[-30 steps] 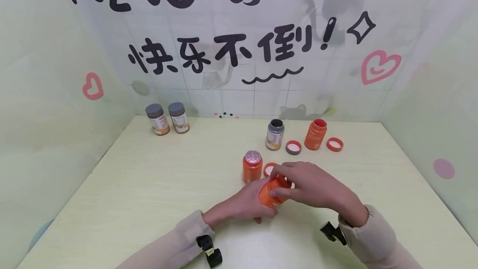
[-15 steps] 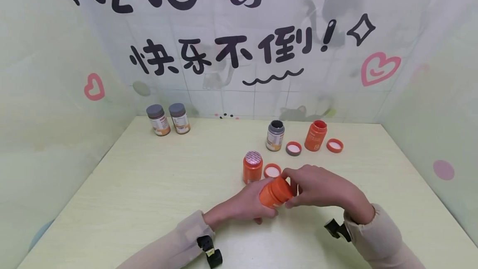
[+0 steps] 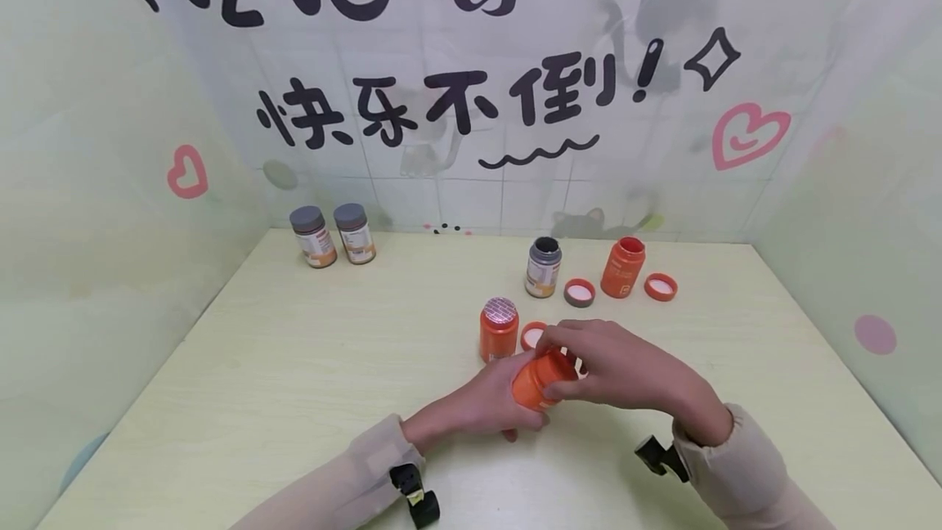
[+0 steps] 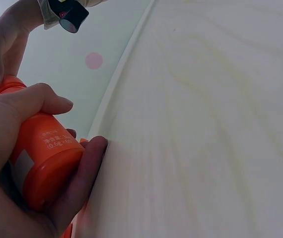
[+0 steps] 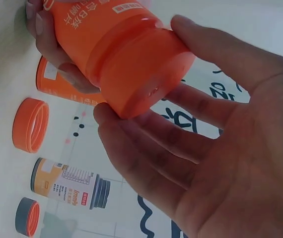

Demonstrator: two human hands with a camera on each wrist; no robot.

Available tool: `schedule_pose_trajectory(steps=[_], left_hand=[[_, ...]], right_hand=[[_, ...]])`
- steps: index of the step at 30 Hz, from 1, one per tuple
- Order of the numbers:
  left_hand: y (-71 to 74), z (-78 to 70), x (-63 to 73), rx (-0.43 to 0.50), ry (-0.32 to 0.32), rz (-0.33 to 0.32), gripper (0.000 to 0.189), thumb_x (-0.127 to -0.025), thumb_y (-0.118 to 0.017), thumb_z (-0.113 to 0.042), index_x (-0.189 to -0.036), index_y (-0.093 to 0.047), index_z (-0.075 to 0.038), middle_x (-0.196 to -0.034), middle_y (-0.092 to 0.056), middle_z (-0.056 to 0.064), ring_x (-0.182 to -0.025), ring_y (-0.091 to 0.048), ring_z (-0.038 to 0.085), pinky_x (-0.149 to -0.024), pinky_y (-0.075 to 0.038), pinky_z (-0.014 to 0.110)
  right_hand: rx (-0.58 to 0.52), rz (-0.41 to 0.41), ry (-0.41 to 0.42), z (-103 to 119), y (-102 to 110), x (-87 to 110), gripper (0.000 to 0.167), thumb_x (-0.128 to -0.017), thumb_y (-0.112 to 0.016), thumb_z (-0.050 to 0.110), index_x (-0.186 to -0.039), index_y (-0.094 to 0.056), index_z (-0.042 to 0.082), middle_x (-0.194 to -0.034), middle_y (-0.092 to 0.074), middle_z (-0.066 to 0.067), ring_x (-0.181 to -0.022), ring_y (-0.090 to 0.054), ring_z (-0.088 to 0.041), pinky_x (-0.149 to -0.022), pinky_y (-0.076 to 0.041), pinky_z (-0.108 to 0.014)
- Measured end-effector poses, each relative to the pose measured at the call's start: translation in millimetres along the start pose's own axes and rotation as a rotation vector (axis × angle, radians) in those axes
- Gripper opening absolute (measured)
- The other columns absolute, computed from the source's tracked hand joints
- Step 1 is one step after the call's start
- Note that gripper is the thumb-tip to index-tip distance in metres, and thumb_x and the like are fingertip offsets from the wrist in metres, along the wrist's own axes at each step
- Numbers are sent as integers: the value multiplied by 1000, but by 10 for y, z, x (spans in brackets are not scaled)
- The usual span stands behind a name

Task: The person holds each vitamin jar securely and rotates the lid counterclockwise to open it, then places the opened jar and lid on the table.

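My left hand (image 3: 489, 399) grips an orange pill bottle (image 3: 528, 389) round its body, tilted toward the right. White print shows on the bottle (image 4: 47, 141) in the left wrist view, where the left fingers and thumb wrap it. My right hand (image 3: 621, 366) holds the bottle's orange screw cap (image 5: 146, 69); thumb and fingertips sit round the cap's edge, with the palm off its top. Just behind the hands stands another orange bottle (image 3: 499, 338) with a silver foil seal over its mouth. Next to it lies an orange cap (image 3: 531, 337), white inside up, partly hidden by the right hand.
Two grey-capped bottles, one (image 3: 315, 242) left of the other (image 3: 356, 237), stand at the table's back left. Back right are an uncapped grey bottle (image 3: 543, 270), a grey cap (image 3: 580, 294), an uncapped orange bottle (image 3: 622, 270) and an orange cap (image 3: 661, 288). A printed cloth (image 3: 456, 186) hangs behind.
Half a second ago the right hand had drawn back to the right with its fingers spread from the cap; now it is round the cap again. The left hand keeps its hold.
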State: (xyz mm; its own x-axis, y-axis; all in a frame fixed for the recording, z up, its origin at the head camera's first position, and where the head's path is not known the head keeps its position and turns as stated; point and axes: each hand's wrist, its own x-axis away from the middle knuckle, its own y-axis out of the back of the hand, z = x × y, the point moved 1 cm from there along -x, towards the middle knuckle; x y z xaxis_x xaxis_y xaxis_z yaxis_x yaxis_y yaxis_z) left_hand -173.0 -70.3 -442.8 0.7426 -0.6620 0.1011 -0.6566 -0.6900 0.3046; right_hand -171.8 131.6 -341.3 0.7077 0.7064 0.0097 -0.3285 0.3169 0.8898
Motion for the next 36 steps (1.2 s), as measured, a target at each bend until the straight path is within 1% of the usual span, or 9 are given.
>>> schedule_pose_trajectory(steps=[7, 11, 14, 17, 21, 24, 28, 31, 36], left_hand=[[-1, 8, -11, 10, 0, 7, 54, -83, -77, -14, -128, -54, -33, -103, -63, -2, -75, -67, 17, -53, -59, 35], [12, 7, -19, 2, 0, 36, 54, -83, -78, -14, -128, -54, -32, -104, -63, -2, -77, -67, 16, -54, -60, 36], [53, 3, -19, 2, 4, 95, 52, -84, -78, -15, -127, -54, -31, -105, -63, -2, -80, -67, 16, -57, -61, 37], [134, 0, -5, -7, 23, 189, 49, -85, -80, -17, -126, -55, -29, -107, -63, -3, -87, -67, 14, -62, -62, 37], [295, -12, 50, -32, 72, 336, 46, -85, -82, -16, -123, -58, -27, -110, -64, -3, -93, -68, 14, -67, -63, 37], [446, -22, 106, -51, 114, 403, 50, -81, -84, -13, -123, -60, -27, -110, -64, 0, -91, -69, 16, -66, -63, 39], [681, -13, 165, -90, 164, 423, 55, -78, -85, -10, -124, -60, -28, -111, -64, 2, -97, -68, 18, -66, -63, 40], [867, 21, 203, -94, 200, 422, 54, -77, -85, -9, -124, -61, -25, -112, -65, 3, -103, -66, 19, -69, -63, 40], [1170, 90, 258, -77, 185, 385, 49, -76, -83, -7, -120, -63, -16, -108, -66, 5, -99, -66, 22, -72, -63, 42]], right_hand=[[-10, 10, 58, -52, 2, 4, 35, -85, -82, 18, -116, -69, 25, -97, -63, 16, -85, -61, -3, -76, -54, -22], [-12, 9, 94, -64, 11, 22, 36, -84, -83, 17, -117, -69, 27, -99, -63, 18, -85, -59, -2, -76, -54, -22], [-6, 11, 115, -64, 35, 47, 38, -84, -83, 16, -117, -69, 29, -99, -62, 19, -85, -57, -3, -76, -53, -22], [-10, 22, 106, -66, 68, 66, 40, -83, -84, 17, -119, -68, 28, -100, -61, 18, -85, -57, -4, -76, -52, -23], [5, 18, 82, -80, 98, 72, 41, -83, -85, 19, -119, -68, 28, -98, -60, 18, -85, -58, -5, -77, -53, -24], [23, 2, 68, -92, 118, 70, 41, -82, -86, 20, -118, -68, 30, -97, -60, 18, -84, -57, -4, -78, -54, -26], [32, -13, 56, -106, 144, 69, 42, -82, -86, 20, -119, -68, 30, -96, -60, 18, -85, -56, -3, -79, -54, -27], [36, -18, 47, -121, 160, 69, 40, -83, -85, 21, -119, -68, 26, -94, -60, 17, -85, -55, -3, -78, -53, -26], [42, -47, 44, -161, 179, 59, 38, -85, -84, 21, -119, -68, 22, -95, -60, 16, -86, -56, -5, -78, -54, -26]])
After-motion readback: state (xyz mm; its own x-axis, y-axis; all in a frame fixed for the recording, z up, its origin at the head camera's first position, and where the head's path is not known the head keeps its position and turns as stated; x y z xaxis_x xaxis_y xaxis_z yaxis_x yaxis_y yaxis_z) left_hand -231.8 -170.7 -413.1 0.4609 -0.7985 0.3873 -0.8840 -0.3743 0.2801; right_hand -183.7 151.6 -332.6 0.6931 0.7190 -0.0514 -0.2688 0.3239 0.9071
